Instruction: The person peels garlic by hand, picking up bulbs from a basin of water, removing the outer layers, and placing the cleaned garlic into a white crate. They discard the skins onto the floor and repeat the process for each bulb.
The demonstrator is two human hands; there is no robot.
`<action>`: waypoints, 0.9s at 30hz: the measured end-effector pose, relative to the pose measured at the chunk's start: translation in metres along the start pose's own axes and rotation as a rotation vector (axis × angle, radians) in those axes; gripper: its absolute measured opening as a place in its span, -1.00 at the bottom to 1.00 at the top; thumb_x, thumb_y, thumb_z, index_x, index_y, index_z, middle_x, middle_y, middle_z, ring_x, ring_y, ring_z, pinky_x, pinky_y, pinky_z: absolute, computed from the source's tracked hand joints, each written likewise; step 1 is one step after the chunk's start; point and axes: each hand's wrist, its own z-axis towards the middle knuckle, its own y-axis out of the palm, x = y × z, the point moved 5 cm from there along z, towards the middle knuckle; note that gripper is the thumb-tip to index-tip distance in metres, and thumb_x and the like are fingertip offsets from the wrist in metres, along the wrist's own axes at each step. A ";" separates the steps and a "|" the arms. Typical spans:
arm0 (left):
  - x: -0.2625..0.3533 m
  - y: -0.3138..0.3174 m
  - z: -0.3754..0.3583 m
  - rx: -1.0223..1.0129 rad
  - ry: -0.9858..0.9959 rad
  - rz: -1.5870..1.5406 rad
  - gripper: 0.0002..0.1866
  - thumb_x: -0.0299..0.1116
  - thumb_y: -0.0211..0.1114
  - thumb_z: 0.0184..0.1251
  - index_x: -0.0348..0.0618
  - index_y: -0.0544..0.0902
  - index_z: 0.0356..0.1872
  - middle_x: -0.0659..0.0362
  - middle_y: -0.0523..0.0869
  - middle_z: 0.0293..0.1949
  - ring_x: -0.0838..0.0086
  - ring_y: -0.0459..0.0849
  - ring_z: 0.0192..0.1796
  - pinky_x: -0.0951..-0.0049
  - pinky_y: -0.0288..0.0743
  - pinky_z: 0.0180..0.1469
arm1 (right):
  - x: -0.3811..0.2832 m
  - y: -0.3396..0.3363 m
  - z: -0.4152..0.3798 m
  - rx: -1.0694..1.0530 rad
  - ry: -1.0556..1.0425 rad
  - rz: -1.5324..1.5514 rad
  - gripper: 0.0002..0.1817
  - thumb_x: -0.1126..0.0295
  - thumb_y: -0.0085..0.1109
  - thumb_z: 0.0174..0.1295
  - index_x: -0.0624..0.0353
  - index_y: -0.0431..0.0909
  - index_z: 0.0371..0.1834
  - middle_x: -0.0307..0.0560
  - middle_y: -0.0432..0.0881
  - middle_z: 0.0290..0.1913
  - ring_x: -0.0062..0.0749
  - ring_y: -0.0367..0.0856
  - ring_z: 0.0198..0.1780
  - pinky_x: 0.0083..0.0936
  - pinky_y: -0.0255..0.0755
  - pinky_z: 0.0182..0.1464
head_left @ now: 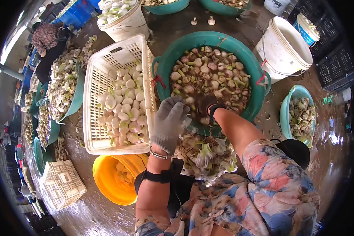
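Observation:
My left hand (168, 124), in a grey work glove, is raised between the white crate and the green tub. Its fingers are curled together, and a pale, blurred bit shows beside them. What they hold is hidden. My right hand (205, 105) reaches into the green tub (167, 59), among garlic bulbs (212, 67) in brown water. It looks dark and its fingers do not show clearly. Cleaned white garlic bulbs (126, 106) fill much of the white crate (92, 122) on the left. Below my hands lies a heap of garlic peelings (206, 155).
A yellow bucket (102, 185) with pale pieces inside stands below the crate. White buckets (120, 29) (283, 47) stand behind, left and right. A basin of peelings (284, 114) is at right. At far left, another person (47, 43) sits beside piled garlic (63, 86).

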 end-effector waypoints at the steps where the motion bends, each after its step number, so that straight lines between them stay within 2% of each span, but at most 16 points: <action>1: 0.000 0.000 0.002 0.001 -0.011 -0.003 -0.75 -0.37 0.07 0.33 -0.20 0.49 -0.02 0.18 0.61 -0.16 0.50 0.61 -0.18 0.55 0.44 -0.15 | 0.001 0.003 0.001 -0.008 -0.023 -0.006 -0.70 0.27 0.04 0.15 0.20 0.59 -0.15 0.15 0.62 -0.17 -0.04 0.62 -0.17 -0.12 0.48 -0.21; 4: -0.005 -0.004 0.009 0.021 -0.047 0.054 -0.73 -0.34 0.11 0.31 -0.22 0.48 -0.02 0.19 0.61 -0.16 0.51 0.61 -0.17 0.56 0.44 -0.15 | 0.035 0.027 0.031 0.102 -0.094 0.169 -0.74 0.30 0.05 0.15 0.21 0.58 -0.20 0.11 0.63 -0.22 -0.11 0.62 -0.25 -0.15 0.46 -0.26; 5: -0.010 -0.007 0.014 0.002 0.003 0.120 -0.72 -0.33 0.12 0.30 -0.23 0.49 -0.03 0.20 0.61 -0.18 0.53 0.60 -0.19 0.57 0.43 -0.16 | 0.040 0.031 0.033 0.100 -0.093 0.162 -0.74 0.30 0.05 0.15 0.21 0.58 -0.20 0.11 0.63 -0.22 -0.11 0.62 -0.25 -0.15 0.46 -0.26; 7: -0.013 -0.001 0.016 -0.026 0.050 0.182 -0.72 -0.32 0.14 0.29 -0.24 0.49 -0.04 0.22 0.60 -0.20 0.55 0.59 -0.21 0.58 0.43 -0.16 | 0.046 0.017 0.016 0.202 -0.063 0.471 -0.75 0.33 0.07 0.12 0.25 0.57 -0.22 0.07 0.61 -0.31 -0.19 0.59 -0.31 -0.23 0.43 -0.29; 9: -0.013 0.011 0.013 -0.037 0.086 0.257 -0.80 -0.41 0.11 0.27 -0.27 0.48 -0.13 0.32 0.51 -0.38 0.71 0.50 -0.35 0.68 0.38 -0.39 | 0.055 0.003 -0.012 0.317 -0.023 0.789 -0.76 0.37 0.09 0.08 0.28 0.56 -0.23 0.02 0.60 -0.40 -0.26 0.56 -0.37 -0.31 0.40 -0.33; 11: -0.018 0.015 0.007 -0.055 0.023 0.240 -0.80 -0.41 0.12 0.27 -0.27 0.49 -0.14 0.32 0.52 -0.38 0.71 0.50 -0.37 0.69 0.37 -0.39 | 0.059 -0.010 -0.042 0.444 0.011 1.113 -0.77 0.41 0.12 0.05 0.32 0.55 -0.25 -0.02 0.58 -0.49 -0.33 0.54 -0.43 -0.39 0.37 -0.36; 12: -0.018 0.017 0.004 -0.046 0.040 0.224 -0.78 -0.38 0.13 0.28 -0.26 0.50 -0.12 0.29 0.54 -0.35 0.67 0.50 -0.34 0.66 0.37 -0.32 | 0.052 -0.018 -0.054 0.460 0.146 1.007 -0.75 0.40 0.02 0.11 0.25 0.54 -0.17 0.06 0.55 -0.47 -0.23 0.45 -0.47 -0.29 0.32 -0.36; 13: -0.017 0.018 0.000 -0.033 0.057 0.207 -0.75 -0.35 0.14 0.28 -0.24 0.50 -0.09 0.25 0.57 -0.32 0.62 0.49 -0.30 0.63 0.37 -0.26 | 0.058 -0.011 -0.045 0.467 0.143 1.007 -0.75 0.40 0.02 0.11 0.25 0.54 -0.17 0.06 0.55 -0.47 -0.23 0.45 -0.47 -0.29 0.32 -0.36; 15: -0.014 0.015 -0.010 0.004 0.075 0.240 -0.77 -0.35 0.13 0.28 -0.24 0.52 -0.12 0.24 0.57 -0.33 0.63 0.47 -0.35 0.64 0.36 -0.28 | 0.057 0.006 -0.021 0.274 0.160 0.578 -0.67 0.27 0.10 0.06 0.25 0.56 -0.17 0.15 0.62 -0.36 -0.08 0.59 -0.30 -0.22 0.40 -0.29; 16: -0.014 0.011 -0.013 -0.017 0.075 0.251 -0.78 -0.36 0.12 0.29 -0.23 0.52 -0.12 0.23 0.58 -0.31 0.62 0.50 -0.33 0.64 0.37 -0.26 | 0.056 0.010 -0.019 0.230 0.229 0.447 -0.67 0.22 0.07 0.08 0.19 0.59 -0.18 0.16 0.61 -0.28 0.05 0.57 -0.25 -0.18 0.41 -0.20; 17: -0.013 0.009 -0.015 -0.037 0.078 0.261 -0.79 -0.36 0.11 0.29 -0.23 0.53 -0.13 0.22 0.58 -0.29 0.61 0.52 -0.31 0.63 0.38 -0.24 | 0.052 0.014 -0.017 0.235 0.221 0.447 -0.67 0.22 0.07 0.08 0.19 0.59 -0.18 0.16 0.61 -0.28 0.05 0.57 -0.25 -0.18 0.41 -0.20; 19: -0.011 0.011 -0.018 -0.048 0.053 0.190 -0.79 -0.37 0.10 0.31 -0.24 0.53 -0.11 0.23 0.58 -0.25 0.60 0.54 -0.26 0.63 0.39 -0.20 | 0.037 0.015 -0.010 0.207 0.122 0.243 -0.69 0.23 0.08 0.09 0.21 0.61 -0.21 0.16 0.61 -0.22 0.05 0.58 -0.21 -0.16 0.43 -0.15; 21: -0.012 0.013 -0.015 -0.037 0.016 0.142 -0.78 -0.37 0.10 0.32 -0.24 0.52 -0.09 0.23 0.59 -0.25 0.60 0.55 -0.24 0.63 0.40 -0.17 | 0.034 0.031 0.020 0.119 0.046 0.238 -0.68 0.24 0.07 0.12 0.24 0.61 -0.20 0.15 0.61 -0.20 0.02 0.59 -0.17 -0.12 0.44 -0.13; 24: -0.015 0.011 -0.002 -0.072 0.031 0.228 -0.76 -0.37 0.10 0.32 -0.26 0.51 -0.06 0.23 0.59 -0.23 0.62 0.54 -0.24 0.64 0.41 -0.16 | 0.031 0.050 0.036 -0.048 0.048 -0.090 -0.74 0.30 0.05 0.13 0.23 0.63 -0.27 0.12 0.62 -0.20 -0.02 0.61 -0.18 -0.16 0.46 -0.16; 25: -0.017 0.010 0.001 -0.095 0.029 0.276 -0.76 -0.37 0.10 0.32 -0.26 0.51 -0.06 0.24 0.59 -0.22 0.62 0.54 -0.22 0.64 0.41 -0.15 | 0.035 0.054 0.040 -0.053 0.048 -0.086 -0.74 0.30 0.05 0.13 0.23 0.63 -0.27 0.12 0.62 -0.20 -0.02 0.61 -0.18 -0.16 0.46 -0.16; 27: -0.022 0.007 0.010 -0.100 -0.003 0.265 -0.75 -0.36 0.11 0.32 -0.26 0.51 -0.06 0.26 0.58 -0.23 0.64 0.54 -0.22 0.64 0.41 -0.14 | 0.044 0.050 0.035 -0.003 0.069 0.174 -0.62 0.20 0.02 0.18 0.22 0.55 -0.05 0.08 0.59 -0.04 -0.04 0.58 -0.05 -0.26 0.44 -0.07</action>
